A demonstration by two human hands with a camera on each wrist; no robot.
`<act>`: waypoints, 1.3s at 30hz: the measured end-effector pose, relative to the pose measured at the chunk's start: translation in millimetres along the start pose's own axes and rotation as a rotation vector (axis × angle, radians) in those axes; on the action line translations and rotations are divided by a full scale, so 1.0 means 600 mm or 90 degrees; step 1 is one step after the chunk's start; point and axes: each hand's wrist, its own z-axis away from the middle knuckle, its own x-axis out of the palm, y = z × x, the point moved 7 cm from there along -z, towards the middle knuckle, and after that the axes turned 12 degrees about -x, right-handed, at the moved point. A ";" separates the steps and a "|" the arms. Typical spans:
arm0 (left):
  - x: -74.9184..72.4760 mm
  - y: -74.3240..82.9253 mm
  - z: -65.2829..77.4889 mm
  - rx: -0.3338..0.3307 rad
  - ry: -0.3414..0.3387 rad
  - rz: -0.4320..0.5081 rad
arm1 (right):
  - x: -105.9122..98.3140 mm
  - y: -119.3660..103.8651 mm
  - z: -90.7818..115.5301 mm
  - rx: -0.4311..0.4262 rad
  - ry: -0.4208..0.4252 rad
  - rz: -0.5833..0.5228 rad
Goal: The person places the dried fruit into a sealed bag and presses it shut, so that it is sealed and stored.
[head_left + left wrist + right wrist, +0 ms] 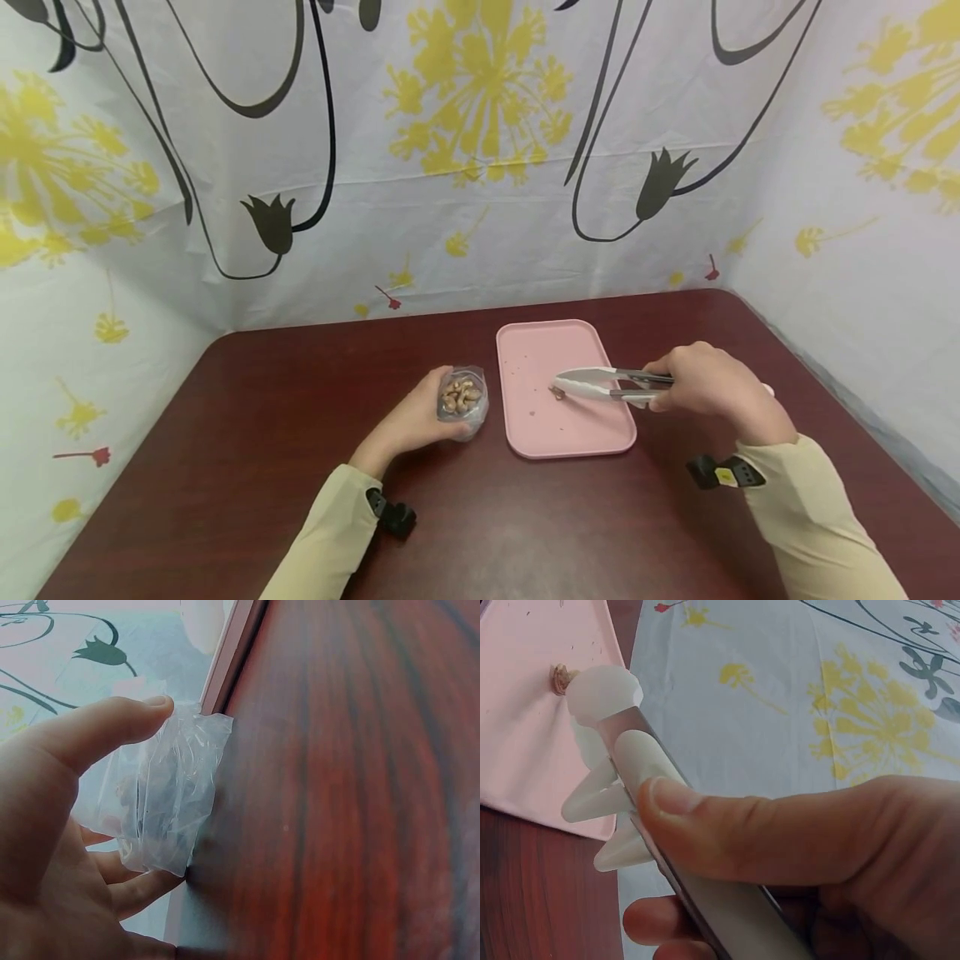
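Note:
My left hand [415, 418] is curled round a clear plastic bag [176, 795] that stands open on the table, left of the pink tray [525, 437]. Light-brown, nut-like pieces [460, 396] fill the bag's mouth in the head view. With my right hand [708, 383] I grip metal tongs [626, 375] with white tips and grips, thumb on one arm. The tips reach over the tray, close to a small brown piece [560, 679]. Whether they pinch it I cannot tell. In the left wrist view, thumb and fingers lie on either side of the crinkled bag.
Dark crumbs [532, 413] are scattered on the tray. The tray lies on a dark red-brown wooden table [262, 417]. A white cloth [480, 225] with flower prints hangs behind the table and along both sides.

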 end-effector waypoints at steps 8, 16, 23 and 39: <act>0.000 -0.001 0.000 -0.004 -0.002 -0.004 | 0.004 -0.008 -0.013 0.010 -0.001 -0.012; 0.001 -0.001 -0.001 0.001 -0.002 -0.004 | 0.002 -0.011 -0.013 0.017 0.005 -0.020; 0.001 0.000 -0.001 0.007 0.002 0.005 | -0.001 -0.012 -0.007 0.008 0.001 -0.003; 0.000 0.000 -0.001 0.007 0.001 0.012 | 0.013 -0.009 -0.007 0.011 -0.015 -0.014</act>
